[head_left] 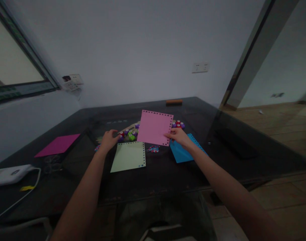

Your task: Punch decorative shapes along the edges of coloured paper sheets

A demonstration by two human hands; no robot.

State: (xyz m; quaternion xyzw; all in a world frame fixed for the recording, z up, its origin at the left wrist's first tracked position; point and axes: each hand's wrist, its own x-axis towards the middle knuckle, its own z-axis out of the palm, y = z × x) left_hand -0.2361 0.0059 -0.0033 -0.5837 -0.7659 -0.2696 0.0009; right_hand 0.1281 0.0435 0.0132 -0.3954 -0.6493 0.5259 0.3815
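My right hand (176,135) pinches the lower right edge of a pink sheet (155,128) with small dark shapes along its edges, raised above the table. My left hand (110,139), fingers apart and slightly curled, is beside several round purple, red and green punches (131,135). Just below them lies a pale green sheet (129,156) with dark marks along its top and right edges. A blue sheet (181,152) lies under my right wrist. Small red and blue pieces (154,149) sit between the green and blue sheets. More punches (178,124) show behind the pink sheet's right edge.
A magenta sheet (57,145) lies on the dark table (153,182) at the left. Nearer are a white device (10,174) with a cable and a yellow piece (27,188). An orange-brown object (174,101) sits at the back edge, and a dark flat object (235,144) at right.
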